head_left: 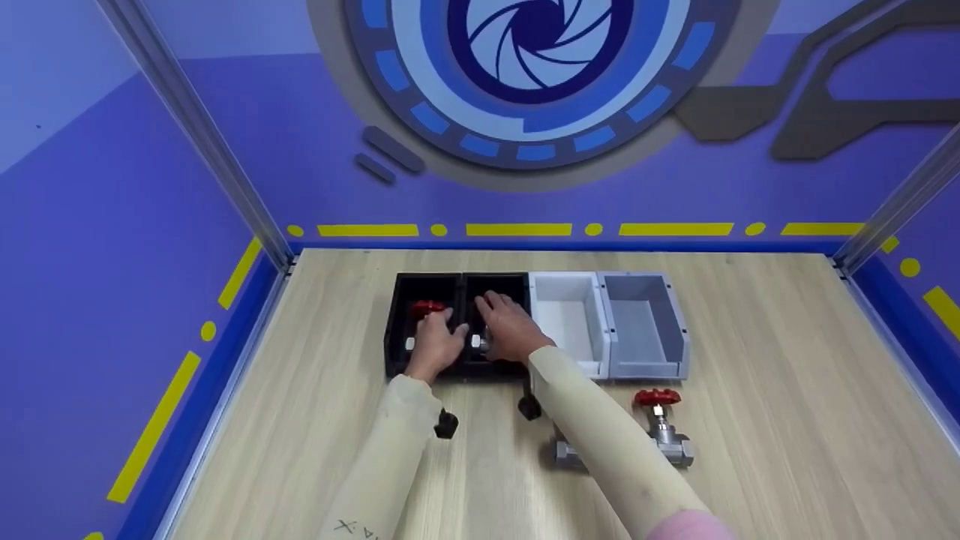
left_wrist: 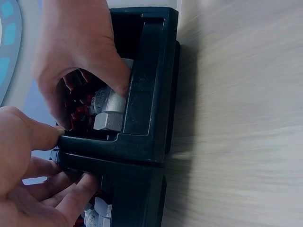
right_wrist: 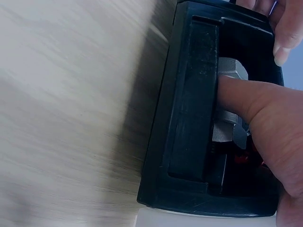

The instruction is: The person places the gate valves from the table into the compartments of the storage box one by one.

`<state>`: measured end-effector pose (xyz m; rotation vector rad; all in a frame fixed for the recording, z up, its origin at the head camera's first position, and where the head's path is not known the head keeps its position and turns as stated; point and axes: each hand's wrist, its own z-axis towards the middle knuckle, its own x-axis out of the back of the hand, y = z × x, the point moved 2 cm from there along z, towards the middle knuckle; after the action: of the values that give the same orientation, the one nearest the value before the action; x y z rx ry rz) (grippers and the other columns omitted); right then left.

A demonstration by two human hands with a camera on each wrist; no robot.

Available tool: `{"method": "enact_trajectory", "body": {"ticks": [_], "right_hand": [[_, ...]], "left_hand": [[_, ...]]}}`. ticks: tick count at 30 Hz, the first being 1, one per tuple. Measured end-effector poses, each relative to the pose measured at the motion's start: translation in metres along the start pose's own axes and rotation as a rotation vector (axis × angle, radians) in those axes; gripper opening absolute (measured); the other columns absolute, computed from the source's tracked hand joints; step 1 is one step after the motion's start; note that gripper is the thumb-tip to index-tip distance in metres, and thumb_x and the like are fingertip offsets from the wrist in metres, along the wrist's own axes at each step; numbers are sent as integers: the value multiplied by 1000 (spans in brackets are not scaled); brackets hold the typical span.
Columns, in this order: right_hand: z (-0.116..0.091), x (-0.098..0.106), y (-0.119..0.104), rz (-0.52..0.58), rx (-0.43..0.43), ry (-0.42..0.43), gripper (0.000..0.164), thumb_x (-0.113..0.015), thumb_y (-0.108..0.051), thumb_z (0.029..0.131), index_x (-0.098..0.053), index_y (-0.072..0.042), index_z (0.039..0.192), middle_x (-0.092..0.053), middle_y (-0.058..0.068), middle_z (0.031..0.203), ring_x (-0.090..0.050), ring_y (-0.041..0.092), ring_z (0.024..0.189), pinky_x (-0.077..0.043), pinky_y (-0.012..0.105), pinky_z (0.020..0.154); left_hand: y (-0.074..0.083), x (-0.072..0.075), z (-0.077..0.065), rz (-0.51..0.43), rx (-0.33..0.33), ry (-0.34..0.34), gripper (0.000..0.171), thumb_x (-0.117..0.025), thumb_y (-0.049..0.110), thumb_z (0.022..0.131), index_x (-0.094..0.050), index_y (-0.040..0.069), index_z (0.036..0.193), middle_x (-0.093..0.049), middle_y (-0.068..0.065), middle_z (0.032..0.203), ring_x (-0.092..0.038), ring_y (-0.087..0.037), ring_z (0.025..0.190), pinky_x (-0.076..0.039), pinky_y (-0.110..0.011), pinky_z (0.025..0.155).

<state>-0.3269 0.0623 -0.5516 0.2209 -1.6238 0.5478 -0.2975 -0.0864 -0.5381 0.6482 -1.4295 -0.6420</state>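
Note:
My right hand (head_left: 511, 330) reaches into the second black bin (right_wrist: 191, 104) and grips a metal valve (left_wrist: 112, 111) there, its thumb on the silver body. Red parts of that valve show under the palm in the left wrist view. At the wall between the two black bins, my left hand (head_left: 437, 346) pinches the adjoining walls, thumb on the second bin's side and fingers inside the left black bin (head_left: 392, 334). Beside those fingers in the left bin lies another valve with a red handwheel (head_left: 427, 307), partly hidden by the hand.
A white bin (head_left: 568, 322) and a grey bin (head_left: 637, 334) continue the row to the right. A third valve (head_left: 664, 431) with a red handwheel lies on the wooden table (head_left: 772, 420), partly behind my right forearm. Printed panels (head_left: 510, 206) enclose the table's back and sides.

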Motion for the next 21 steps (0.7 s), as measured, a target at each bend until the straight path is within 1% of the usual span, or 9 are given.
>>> {"method": "enact_trajectory", "body": {"ticks": [2,5,9,12,16,21], "right_hand": [[-1,0,0,-10,6,9,98,-85,-25,69,-33,-3,149,-34,22,153,-36,41,139,-34,48,114],[-2,-1,-1,-29,17,22,90,-81,-24,75,-34,-3,149,-36,22,152,-39,41,138,-36,49,113],[-3,-3,-1,-61,38,48,82,-75,-23,79,-35,-2,148,-39,23,149,-43,41,134,-41,50,109],[-2,-4,-1,-63,36,53,82,-76,-24,79,-36,-2,147,-40,23,149,-44,41,134,-41,50,108],[-1,-5,-2,-70,20,36,81,-75,-25,79,-37,-3,147,-40,22,149,-43,41,134,-39,50,110],[0,-5,-2,-90,8,14,81,-75,-27,80,-37,-3,147,-40,21,150,-43,40,135,-39,49,111]], "left_hand": [[0,0,0,-1,-1,2,46,-66,18,90,-58,-7,128,-60,-27,128,-55,-38,123,-44,-45,105],[-1,-1,0,5,11,-10,47,-65,19,91,-57,-7,130,-59,-26,130,-53,-39,125,-42,-46,106],[-2,-1,0,13,28,-29,49,-64,20,92,-55,-6,132,-57,-25,133,-50,-41,127,-41,-47,107],[-2,-1,0,16,20,-23,48,-64,20,91,-56,-6,131,-58,-25,131,-52,-40,126,-42,-47,107],[-3,-1,1,19,6,-12,47,-65,19,91,-57,-6,130,-59,-25,130,-54,-39,124,-43,-46,106],[-3,-1,0,3,11,-15,47,-65,19,91,-56,-6,131,-58,-26,131,-53,-38,126,-42,-46,106]]}}
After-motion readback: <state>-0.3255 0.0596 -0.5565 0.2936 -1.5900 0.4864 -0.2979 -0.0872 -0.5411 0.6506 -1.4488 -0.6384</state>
